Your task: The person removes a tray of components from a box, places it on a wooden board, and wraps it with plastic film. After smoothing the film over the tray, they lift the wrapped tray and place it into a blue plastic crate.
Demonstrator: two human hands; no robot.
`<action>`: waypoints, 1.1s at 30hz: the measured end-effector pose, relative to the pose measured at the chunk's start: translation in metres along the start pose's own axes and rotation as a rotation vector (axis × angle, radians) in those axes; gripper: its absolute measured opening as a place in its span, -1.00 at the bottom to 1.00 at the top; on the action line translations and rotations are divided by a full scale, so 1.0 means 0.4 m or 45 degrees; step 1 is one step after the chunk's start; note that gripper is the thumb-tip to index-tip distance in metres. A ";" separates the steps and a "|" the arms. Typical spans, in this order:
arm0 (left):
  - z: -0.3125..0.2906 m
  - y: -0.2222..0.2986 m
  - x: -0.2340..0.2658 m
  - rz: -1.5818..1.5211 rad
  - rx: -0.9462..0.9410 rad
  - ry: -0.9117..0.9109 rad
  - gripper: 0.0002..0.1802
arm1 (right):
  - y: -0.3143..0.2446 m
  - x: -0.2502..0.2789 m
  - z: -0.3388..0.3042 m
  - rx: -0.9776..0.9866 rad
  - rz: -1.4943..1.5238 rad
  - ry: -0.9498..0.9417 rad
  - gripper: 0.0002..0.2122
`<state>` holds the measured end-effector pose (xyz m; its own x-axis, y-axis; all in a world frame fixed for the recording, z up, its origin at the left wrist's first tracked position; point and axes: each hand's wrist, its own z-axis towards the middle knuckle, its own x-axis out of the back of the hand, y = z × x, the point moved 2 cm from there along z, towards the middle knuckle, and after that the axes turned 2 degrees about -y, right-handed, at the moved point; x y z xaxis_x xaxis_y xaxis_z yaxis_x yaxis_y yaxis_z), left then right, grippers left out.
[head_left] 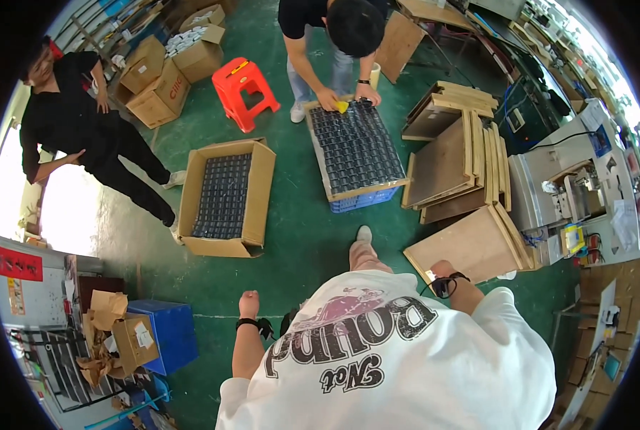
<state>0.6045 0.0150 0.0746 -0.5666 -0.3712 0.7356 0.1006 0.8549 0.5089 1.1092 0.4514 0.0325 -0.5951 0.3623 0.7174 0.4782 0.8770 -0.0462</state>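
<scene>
My left hand [249, 304] hangs at my side, curled into a fist, with nothing showing in it. My right hand [443, 269] is curled at the near edge of a tilted wooden panel [470, 246]; its fingers point away from view, so whether it grips that panel is hidden. Ahead, a tray of dark parts [355, 143] in rows rests on a blue plastic crate [363, 200]. A co-worker [334, 43] bends over its far edge, one hand holding something yellow [342, 107]. An open cardboard box [258, 201] holding similar dark parts stands left of the tray.
Framed wooden panels [445, 168] lean in a stack to the right, beside a metal machine [570, 186]. A red stool [244, 93] and cardboard boxes [159, 93] stand far left. Another person [76, 129] stands at left. A blue bin [166, 337] is near left.
</scene>
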 end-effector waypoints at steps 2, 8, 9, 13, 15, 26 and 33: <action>-0.011 -0.038 -0.011 0.026 -0.004 -0.016 -0.63 | -0.009 0.041 0.026 0.003 -0.024 0.029 -0.89; -0.023 -0.323 -0.084 0.352 -0.150 -0.170 -0.67 | -0.034 0.171 0.104 0.021 0.060 0.304 -0.89; -0.063 -0.290 -0.080 0.263 -0.009 -0.201 -0.70 | -0.039 0.182 0.117 0.066 0.043 0.411 -0.88; -0.176 -0.270 -0.048 0.115 0.196 -0.222 -0.77 | -0.120 0.283 0.102 -0.259 0.628 0.386 -0.82; -0.179 -0.299 -0.047 0.178 -0.057 -0.218 -0.80 | -0.093 0.251 0.117 -0.271 0.617 0.337 -0.82; -0.211 -0.105 0.021 -0.197 0.400 -0.186 -0.82 | -0.072 0.141 0.131 -0.077 0.055 0.155 -0.84; -0.178 -0.128 0.009 -0.221 0.353 -0.237 -0.80 | -0.089 0.152 0.113 -0.008 0.092 0.072 -0.87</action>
<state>0.6555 -0.0560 0.0832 -0.6974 -0.4689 0.5421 -0.2208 0.8601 0.4599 1.0268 0.4563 0.0464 -0.5214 0.4057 0.7507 0.5228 0.8472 -0.0947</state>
